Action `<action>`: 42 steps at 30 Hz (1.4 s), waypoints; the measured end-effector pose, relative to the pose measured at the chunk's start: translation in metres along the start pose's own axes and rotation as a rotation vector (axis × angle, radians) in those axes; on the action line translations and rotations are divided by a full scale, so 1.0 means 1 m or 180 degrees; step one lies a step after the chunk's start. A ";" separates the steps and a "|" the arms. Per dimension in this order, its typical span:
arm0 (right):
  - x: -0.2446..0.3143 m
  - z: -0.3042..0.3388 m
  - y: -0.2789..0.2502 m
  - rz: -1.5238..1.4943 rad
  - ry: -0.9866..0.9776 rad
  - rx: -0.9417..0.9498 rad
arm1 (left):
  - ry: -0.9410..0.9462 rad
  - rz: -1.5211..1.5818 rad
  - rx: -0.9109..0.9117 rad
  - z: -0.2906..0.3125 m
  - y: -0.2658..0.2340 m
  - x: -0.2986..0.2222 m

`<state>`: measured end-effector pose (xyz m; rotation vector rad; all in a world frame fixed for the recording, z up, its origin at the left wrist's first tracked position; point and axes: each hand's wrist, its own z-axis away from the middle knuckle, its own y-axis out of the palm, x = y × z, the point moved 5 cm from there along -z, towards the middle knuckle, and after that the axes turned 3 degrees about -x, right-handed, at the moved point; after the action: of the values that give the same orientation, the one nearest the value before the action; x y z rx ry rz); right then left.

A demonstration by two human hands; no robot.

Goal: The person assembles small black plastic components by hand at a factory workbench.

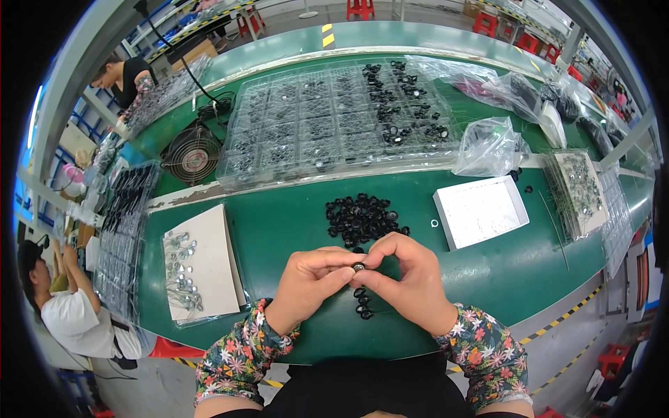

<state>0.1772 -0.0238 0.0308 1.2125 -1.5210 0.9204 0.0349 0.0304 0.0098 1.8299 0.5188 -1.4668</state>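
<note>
A small round black part (358, 267) with a shiny, light centre is pinched between the fingertips of my left hand (304, 282) and my right hand (412, 282). Both hands are closed around it, thumbs and forefingers meeting over the green table. Just beyond them lies a heap of similar black ring-like parts (359, 216). A short row of black parts (362, 304) sits below my fingertips, with a thin wire end beside it. The underside of the held part is hidden by my fingers.
An open white box (481, 212) stands at right. Cardboard sheets (216, 244) with small glassy, wire-legged pieces lie at left; a similar stack (582, 188) is far right. Behind are a transparent compartment tray (237, 167), a fan (193, 155) and plastic bags (491, 146). Two people work at left.
</note>
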 end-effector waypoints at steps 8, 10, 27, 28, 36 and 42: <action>-0.013 -0.003 0.001 -0.1232 0.1098 0.0587 | 0.0177 -0.0161 0.0323 -0.002 -0.002 -0.003; -0.015 -0.003 0.002 -0.1434 0.1267 0.0786 | 0.0213 -0.0174 0.0375 -0.002 -0.001 -0.004; -0.002 -0.006 -0.003 -0.0318 0.0320 0.0359 | -0.0356 0.0605 0.0135 -0.002 -0.004 0.011; 0.003 -0.006 -0.004 -0.0038 0.0044 0.0253 | -0.0351 0.0605 0.0135 -0.002 -0.003 0.011; 0.016 -0.004 -0.004 0.0570 -0.0260 0.0023 | -0.0254 0.0729 -0.0011 -0.002 -0.007 0.015; 0.017 -0.002 -0.004 0.0742 -0.0530 -0.0147 | -0.0103 0.0549 -0.0210 -0.002 -0.007 0.012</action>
<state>0.1807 -0.0268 0.0477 1.1170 -1.8363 0.9476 0.0348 0.0349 -0.0037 1.7506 0.3789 -1.3456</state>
